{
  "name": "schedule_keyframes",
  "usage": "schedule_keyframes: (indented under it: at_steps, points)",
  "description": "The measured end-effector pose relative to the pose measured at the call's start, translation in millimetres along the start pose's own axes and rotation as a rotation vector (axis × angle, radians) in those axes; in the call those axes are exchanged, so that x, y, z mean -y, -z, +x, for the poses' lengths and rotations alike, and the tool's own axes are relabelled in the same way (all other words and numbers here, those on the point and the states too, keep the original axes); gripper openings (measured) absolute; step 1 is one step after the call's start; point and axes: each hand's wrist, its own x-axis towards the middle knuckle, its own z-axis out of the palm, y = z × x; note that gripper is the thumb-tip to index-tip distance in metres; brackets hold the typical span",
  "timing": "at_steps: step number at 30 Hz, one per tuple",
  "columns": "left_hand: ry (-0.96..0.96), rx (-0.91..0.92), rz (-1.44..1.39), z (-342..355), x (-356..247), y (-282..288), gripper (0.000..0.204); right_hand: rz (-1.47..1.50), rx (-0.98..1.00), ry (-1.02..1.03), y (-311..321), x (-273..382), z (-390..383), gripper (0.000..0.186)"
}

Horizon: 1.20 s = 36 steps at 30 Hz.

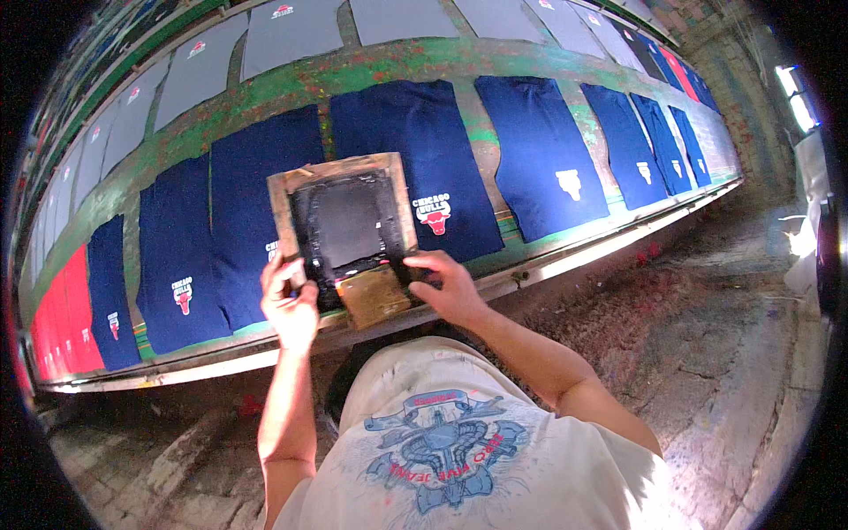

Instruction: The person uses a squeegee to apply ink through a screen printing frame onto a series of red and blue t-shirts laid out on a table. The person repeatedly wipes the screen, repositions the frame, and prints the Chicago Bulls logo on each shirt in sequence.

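Observation:
A wooden-framed printing screen [408, 208] with dark mesh lies tilted over the navy fabric panels at the near side of the table. My left hand [290, 305] is closed at its lower left edge, thumb and fingers curled. On the opposite side, my right hand [449, 287] has its fingers bent against the lower right edge. A brown wooden squeegee [375, 296] rests inside the screen's near end, between my hands. Just right of the screen, a navy panel [402, 115] bears a red and white bull's-head print [434, 216]. Another print is partly hidden behind my left hand.
The long green table [283, 93] carries more navy panels [539, 150] with prints, some only white. Grey panels [291, 40] line its far side; red ones [66, 309] lie at the left end. A pale rail [609, 245] edges the table above a rough floor [618, 327].

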Motion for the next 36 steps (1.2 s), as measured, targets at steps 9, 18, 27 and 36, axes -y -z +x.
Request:
schedule_keyframes:
  at_steps: [9,18,27,36]
  points:
    - [0.113,-0.051,0.083,-44.8,34.7,-151.0,0.038,-0.169,-0.112,-0.008,123.4,-54.8,-16.1,0.043]
    - [0.151,-0.031,-0.012,-58.7,58.9,-174.8,0.039,-0.237,-0.074,0.032,149.8,-77.0,-15.7,0.039]
    - [0.149,-0.026,-0.117,-60.6,58.7,-175.6,0.04,-0.129,-0.134,-0.002,145.5,-72.0,-14.8,0.037]
    - [0.199,-0.031,-0.123,-59.3,65.7,-177.3,0.04,-0.151,-0.142,-0.033,144.6,-74.2,-14.4,0.035]
